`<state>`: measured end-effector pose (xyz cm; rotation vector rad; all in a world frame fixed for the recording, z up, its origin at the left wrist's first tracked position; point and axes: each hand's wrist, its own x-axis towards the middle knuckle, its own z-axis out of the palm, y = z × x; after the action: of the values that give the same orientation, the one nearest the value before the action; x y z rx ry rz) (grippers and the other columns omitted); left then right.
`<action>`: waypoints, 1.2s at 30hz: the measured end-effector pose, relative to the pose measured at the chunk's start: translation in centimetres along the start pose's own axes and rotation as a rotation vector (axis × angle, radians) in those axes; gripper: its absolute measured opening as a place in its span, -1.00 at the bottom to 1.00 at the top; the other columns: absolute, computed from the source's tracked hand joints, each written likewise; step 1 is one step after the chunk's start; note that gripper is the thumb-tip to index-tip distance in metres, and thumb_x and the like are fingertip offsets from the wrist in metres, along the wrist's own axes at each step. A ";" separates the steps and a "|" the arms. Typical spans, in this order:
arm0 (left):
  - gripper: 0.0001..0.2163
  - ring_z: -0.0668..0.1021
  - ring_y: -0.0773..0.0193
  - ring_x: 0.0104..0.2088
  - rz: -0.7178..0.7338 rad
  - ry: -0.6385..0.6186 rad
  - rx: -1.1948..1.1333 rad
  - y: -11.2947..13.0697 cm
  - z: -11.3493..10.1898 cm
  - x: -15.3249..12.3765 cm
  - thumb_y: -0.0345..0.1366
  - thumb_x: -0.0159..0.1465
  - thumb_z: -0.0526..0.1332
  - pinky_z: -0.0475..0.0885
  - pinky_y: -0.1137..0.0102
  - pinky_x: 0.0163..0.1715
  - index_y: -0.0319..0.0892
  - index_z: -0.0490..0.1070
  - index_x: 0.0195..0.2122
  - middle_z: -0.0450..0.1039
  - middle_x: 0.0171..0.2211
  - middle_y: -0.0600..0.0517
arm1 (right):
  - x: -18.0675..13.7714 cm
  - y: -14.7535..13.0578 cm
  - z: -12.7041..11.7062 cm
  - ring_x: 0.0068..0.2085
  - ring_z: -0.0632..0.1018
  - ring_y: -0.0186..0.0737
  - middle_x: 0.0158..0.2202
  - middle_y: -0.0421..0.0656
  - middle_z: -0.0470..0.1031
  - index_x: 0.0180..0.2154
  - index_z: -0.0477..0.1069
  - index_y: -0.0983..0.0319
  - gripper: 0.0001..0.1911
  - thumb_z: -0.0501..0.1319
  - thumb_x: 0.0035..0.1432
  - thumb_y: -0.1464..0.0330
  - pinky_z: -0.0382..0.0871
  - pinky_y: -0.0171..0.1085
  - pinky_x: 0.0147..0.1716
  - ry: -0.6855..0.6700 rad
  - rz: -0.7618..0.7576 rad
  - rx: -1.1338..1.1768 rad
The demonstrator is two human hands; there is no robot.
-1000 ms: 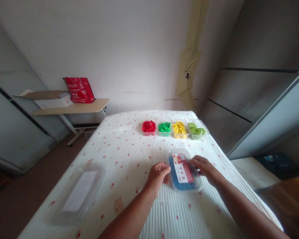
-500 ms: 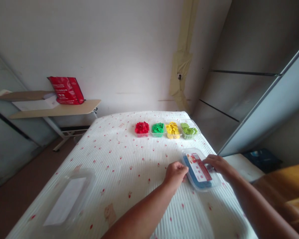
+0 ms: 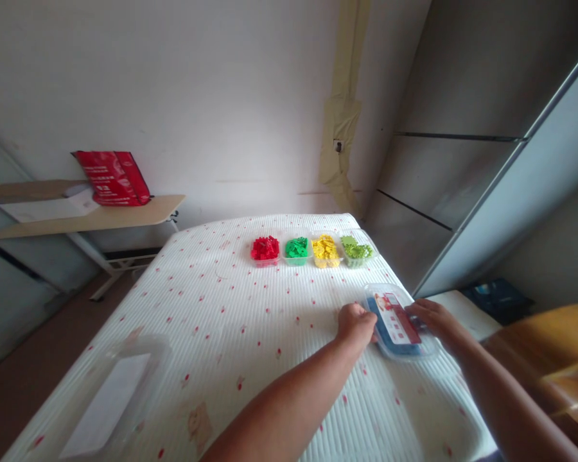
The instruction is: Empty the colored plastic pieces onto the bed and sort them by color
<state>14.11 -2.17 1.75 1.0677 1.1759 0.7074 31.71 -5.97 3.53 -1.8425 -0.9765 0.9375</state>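
Gripping the clear lidded box (image 3: 399,322) from both sides, our hands rest on the bed (image 3: 231,321) near its right edge. Our left hand (image 3: 357,322) is curled against the box's left long side, and our right hand (image 3: 431,317) lies against its right side with fingers closed on the rim. The box is a shallow, clear plastic container with rounded corners, filled with something blue, and its lid carries a white and red label running along its length. It sits flat on the white ribbed cover dotted with small red marks.

Well beyond it, near the far end of the bed, four small open trays stand in a row, just beside each other: red pieces (image 3: 264,249), green pieces (image 3: 297,248), yellow pieces (image 3: 325,249) and light green pieces (image 3: 356,249).

We cannot read the print on the label, and the blue contents are too blurred to tell apart. Our fingertips on the box's sides are partly hidden behind our knuckles. At lower left a large clear container (image 3: 110,401) with a white sheet inside is cut off by the frame's edge and hazy.
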 end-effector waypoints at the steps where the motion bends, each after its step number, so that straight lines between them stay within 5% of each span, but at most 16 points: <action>1: -0.89 0.37 0.40 -0.74 -0.007 -0.001 -0.011 0.1 0.0 0.0 -0.43 -0.05 0.13 0.28 0.53 -0.74 -0.19 0.23 -0.67 0.23 -0.77 0.17 | 0.1 0.0 -0.1 -0.59 0.36 -0.34 -0.64 -0.22 0.36 -0.58 0.36 0.27 -0.72 0.24 -0.26 0.17 0.19 -0.34 -0.61 0.009 0.002 0.000; 26: -0.73 0.45 0.39 -0.55 0.005 -0.148 -0.125 -0.7 0.4 0.5 -0.26 -0.06 0.35 0.41 0.49 -0.57 -0.19 0.22 -0.50 0.37 -0.58 0.11 | 1.1 -0.7 -1.3 -0.56 0.40 -0.31 -0.61 -0.20 0.40 -0.55 0.38 0.27 -0.66 0.32 -0.35 0.14 0.25 -0.34 -0.59 0.009 0.021 0.029; 36: -0.72 0.43 0.39 -0.60 -0.014 -0.147 0.044 -0.2 0.1 -0.4 -0.14 -0.04 0.33 0.39 0.50 -0.62 -0.20 0.29 -0.50 0.34 -0.64 0.13 | 1.4 -0.1 -1.6 -0.48 0.45 -0.27 -0.51 -0.16 0.45 -0.42 0.41 0.28 -0.59 0.27 -0.19 0.06 0.29 -0.34 -0.57 -0.016 -0.026 -0.083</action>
<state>14.08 -2.63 1.76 1.1276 1.0755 0.5847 33.65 -5.23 3.87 -1.8887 -1.0609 0.9098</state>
